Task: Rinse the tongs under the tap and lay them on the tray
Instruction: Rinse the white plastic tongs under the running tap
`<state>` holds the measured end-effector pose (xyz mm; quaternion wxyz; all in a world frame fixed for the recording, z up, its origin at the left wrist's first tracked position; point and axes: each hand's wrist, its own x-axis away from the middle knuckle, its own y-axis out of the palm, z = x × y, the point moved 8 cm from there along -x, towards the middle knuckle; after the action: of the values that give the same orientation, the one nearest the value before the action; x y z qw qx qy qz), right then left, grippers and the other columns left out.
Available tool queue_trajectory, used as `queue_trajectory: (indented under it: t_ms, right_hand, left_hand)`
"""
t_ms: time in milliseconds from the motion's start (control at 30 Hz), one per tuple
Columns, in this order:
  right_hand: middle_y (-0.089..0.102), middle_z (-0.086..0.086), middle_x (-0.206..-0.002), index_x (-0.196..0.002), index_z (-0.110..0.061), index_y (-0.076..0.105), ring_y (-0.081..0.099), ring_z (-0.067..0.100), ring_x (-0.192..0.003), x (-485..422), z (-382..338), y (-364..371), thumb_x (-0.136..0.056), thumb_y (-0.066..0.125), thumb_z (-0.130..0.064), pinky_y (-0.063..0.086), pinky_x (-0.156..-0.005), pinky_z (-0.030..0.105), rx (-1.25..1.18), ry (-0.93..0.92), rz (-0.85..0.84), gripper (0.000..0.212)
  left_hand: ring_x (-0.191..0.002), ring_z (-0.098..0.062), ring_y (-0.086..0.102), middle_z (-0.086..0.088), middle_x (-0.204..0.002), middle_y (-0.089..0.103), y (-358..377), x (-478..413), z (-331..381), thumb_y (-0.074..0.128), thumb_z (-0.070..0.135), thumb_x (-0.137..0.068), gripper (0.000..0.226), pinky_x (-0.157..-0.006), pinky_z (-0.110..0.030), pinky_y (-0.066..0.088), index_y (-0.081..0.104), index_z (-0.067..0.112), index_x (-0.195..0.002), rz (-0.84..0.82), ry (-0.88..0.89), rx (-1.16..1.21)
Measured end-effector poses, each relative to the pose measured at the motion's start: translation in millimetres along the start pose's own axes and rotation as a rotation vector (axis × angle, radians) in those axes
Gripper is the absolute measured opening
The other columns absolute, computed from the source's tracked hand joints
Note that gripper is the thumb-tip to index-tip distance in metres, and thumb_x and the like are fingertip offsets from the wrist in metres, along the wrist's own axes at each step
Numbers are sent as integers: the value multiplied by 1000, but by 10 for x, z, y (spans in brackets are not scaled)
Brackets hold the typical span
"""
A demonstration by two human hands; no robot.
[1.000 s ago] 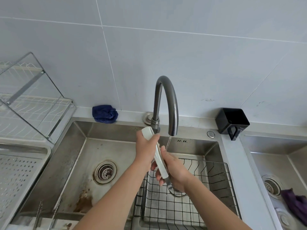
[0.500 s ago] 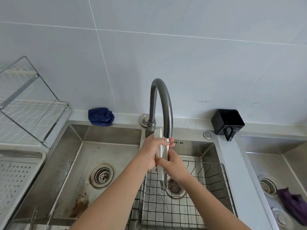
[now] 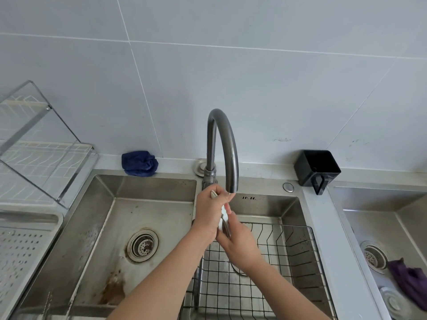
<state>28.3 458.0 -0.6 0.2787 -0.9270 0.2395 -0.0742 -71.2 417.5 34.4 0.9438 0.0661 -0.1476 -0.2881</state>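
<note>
**Asker:** Where are the tongs?

**Describer:** The tongs [image 3: 223, 219] stand nearly upright between both hands, just under the mouth of the curved tap [image 3: 225, 135]. Only a strip of white handle and a little metal shows.

**Asker:** How are the hands holding them?

**Describer:** The left hand [image 3: 209, 210] has its fingers curled tightly round the top end. The right hand [image 3: 240, 243] is closed round the lower part and hides the tips. I cannot tell whether water is running.

**Asker:** And the tray?

**Describer:** A pale tray [image 3: 27, 245] with small holes sits at the far left, well apart from the hands. The stained left basin of the sink [image 3: 111, 227] lies between them.

**Asker:** What could go wrong?

**Describer:** As I judge it, wet plastic is slippery. If one hand lets go carelessly, the tongs could drop into the wire basket [image 3: 277, 225] below or into the dirty basin. The left knuckles are almost touching the spout, so lifting could knock the tongs against it. The carry leftward crosses the basin, where a loose grip would undo the rinse.
</note>
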Motion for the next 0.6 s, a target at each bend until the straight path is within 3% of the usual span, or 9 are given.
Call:
queue_trajectory:
  t_ms: [67,133,233,300,367,400,467,533,600]
  right_hand:
    - [47,-12,-60,-125,-47,39,51,9,-56,4,-2,-85,-94,63,-32,35,-48,20,58,8,68,42]
    - [50,-10,-60,-96,-36,38,46,12,-50,11,32,-208,-90,69,-36,31,-46,25,201,51,167,31]
    - [52,-8,-58,-87,-28,38,44,11,-48,-1,74,-254,-85,70,-39,30,-45,27,315,96,178,35]
    - [60,-7,-60,-86,-25,48,53,8,-48,-23,132,-186,-81,71,-24,43,-48,26,-15,180,7,23]
    - [66,-2,-65,-93,-16,57,60,14,-48,-9,105,-24,-81,69,-10,53,-49,31,-400,297,-243,17]
    - [65,1,-66,-93,-12,57,57,16,-47,-24,71,-17,-84,66,-9,51,-47,31,-399,310,-271,13]
    - [63,1,-71,-94,-13,57,57,17,-56,-161,36,-115,-89,57,-10,47,-54,33,-188,296,-159,6]
    - [68,3,-85,-111,-14,57,63,24,-75,-319,-20,-194,-90,53,-11,47,-62,33,57,276,-68,21]
    - [70,4,-93,-123,-17,54,64,25,-77,-418,-89,-192,-89,54,-15,45,-60,30,132,256,-76,34]
  left_hand:
    - [-55,-17,55,-9,-58,57,30,-5,75,61,-4,-88,27,-65,-26,52,61,17,-71,13,69,-24]
    - [-56,-16,57,-3,-60,60,14,-45,104,57,-5,-91,24,-58,-27,53,65,15,-81,115,115,-15]
    - [-44,-19,45,-2,-48,48,1,-127,-15,60,14,-99,33,-47,-32,45,69,17,-67,196,-41,201]
    - [-37,-18,36,0,-41,37,64,-173,-165,63,40,-97,48,-44,-27,37,65,19,-54,104,-289,429]
    - [-37,-18,36,-1,-42,38,101,-214,-262,66,45,-92,45,-43,-26,39,61,15,-60,15,-434,496]
    - [-38,-18,41,-3,-46,43,101,-236,-260,68,36,-92,35,-44,-27,44,62,11,-68,4,-432,459]
    - [-47,-19,60,-10,-66,60,96,-267,-182,71,12,-89,11,-55,-34,59,67,3,-94,40,-318,292]
    - [-72,-26,74,-20,-94,69,84,-226,-183,79,0,-75,41,-77,-43,63,62,4,-112,83,-223,35]
    - [-89,-32,75,-27,-102,71,40,-174,-165,79,-2,-73,43,-90,-51,60,61,2,-112,143,-204,-59]
